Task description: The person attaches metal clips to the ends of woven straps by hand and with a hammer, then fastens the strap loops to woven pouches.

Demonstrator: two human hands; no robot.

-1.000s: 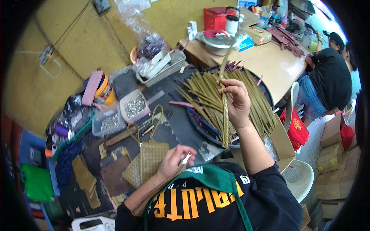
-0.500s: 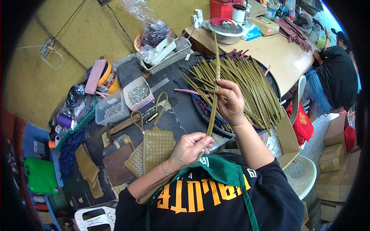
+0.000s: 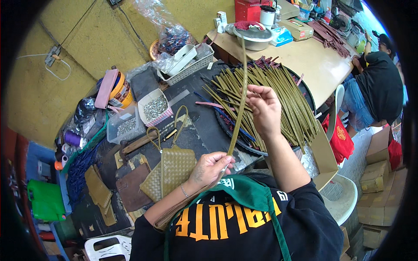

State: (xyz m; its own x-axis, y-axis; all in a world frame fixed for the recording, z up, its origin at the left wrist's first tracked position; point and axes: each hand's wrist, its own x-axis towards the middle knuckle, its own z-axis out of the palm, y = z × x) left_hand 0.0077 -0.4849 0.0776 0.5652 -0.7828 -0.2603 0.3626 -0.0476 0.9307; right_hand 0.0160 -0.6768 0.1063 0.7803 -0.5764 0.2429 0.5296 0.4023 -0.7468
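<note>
My left hand (image 3: 210, 169), held low before my chest, pinches the lower part of a long olive strip (image 3: 239, 118). From there the strip rises upright and bends slightly toward the far table. Beside its middle, my right hand (image 3: 264, 106) has its fingers loosely spread, fingertips close to the strip's edge; whether they touch it I cannot tell. Behind that hand a round black tray (image 3: 311, 95) carries a thick heap of olive strips (image 3: 278, 100). Further brownish strips (image 3: 180, 208) lie along my left forearm. Two woven olive pouches (image 3: 177, 172) with looped straps rest left of my left hand.
A hammer (image 3: 141, 142), brown leather pieces (image 3: 133, 180) and containers of small metal parts (image 3: 154, 106) lie on the dark table. Blue strips (image 3: 82, 167) hang at the left. A white chair (image 3: 342, 200) and cardboard boxes (image 3: 376, 191) stand right; another person (image 3: 379, 87) works beyond.
My right hand has loosened its pinch on the strip and moved slightly right, its fingers spreading. The left hand keeps hold, shifted slightly left.
</note>
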